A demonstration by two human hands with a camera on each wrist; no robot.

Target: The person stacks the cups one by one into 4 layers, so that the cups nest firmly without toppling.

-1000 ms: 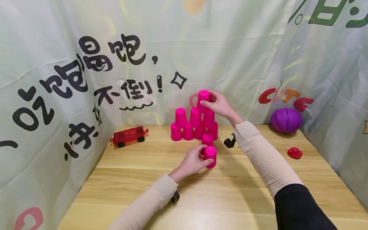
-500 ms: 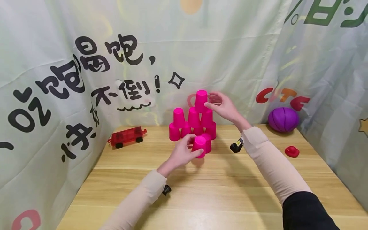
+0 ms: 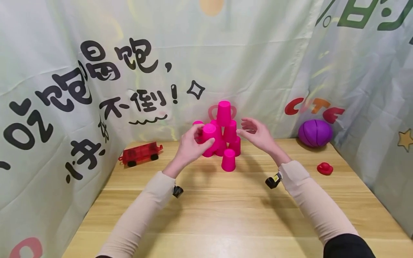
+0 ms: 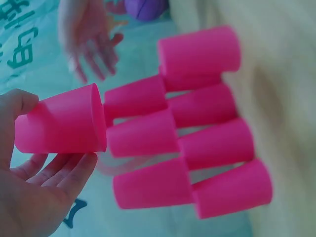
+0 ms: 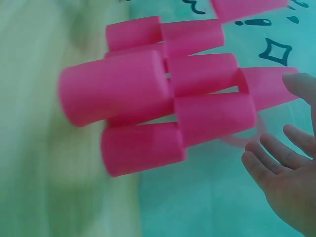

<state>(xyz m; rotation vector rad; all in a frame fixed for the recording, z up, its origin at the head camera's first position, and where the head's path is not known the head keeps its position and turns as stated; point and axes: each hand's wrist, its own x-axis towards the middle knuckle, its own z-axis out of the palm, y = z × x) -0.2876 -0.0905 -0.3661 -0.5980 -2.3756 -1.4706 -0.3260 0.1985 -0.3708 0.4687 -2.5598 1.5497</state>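
My left hand (image 3: 188,146) grips an upside-down pink cup (image 3: 209,134), held in the air in front of a pyramid of like cups. The thumb and fingers lie around this raised cup (image 4: 61,121) in the left wrist view. At the pyramid's peak stands the top cup (image 3: 224,113), on a middle row above a bottom row. Part of the pyramid's left side is hidden behind my left hand. My right hand (image 3: 259,135), fingers spread and holding nothing, hovers just right of the pyramid. One single cup (image 3: 228,160) stands upside down on the table before the pyramid.
A red toy wagon (image 3: 140,154) with black wheels stands at the table's left. On the right lie a purple ball (image 3: 315,133) and a small red hat-shaped piece (image 3: 324,168). A printed cloth (image 3: 264,71) hangs behind the wooden table (image 3: 209,222).
My left hand has lifted its cup off the table, moving up and to the left. My right hand has let go of the top cup and moved right and down.
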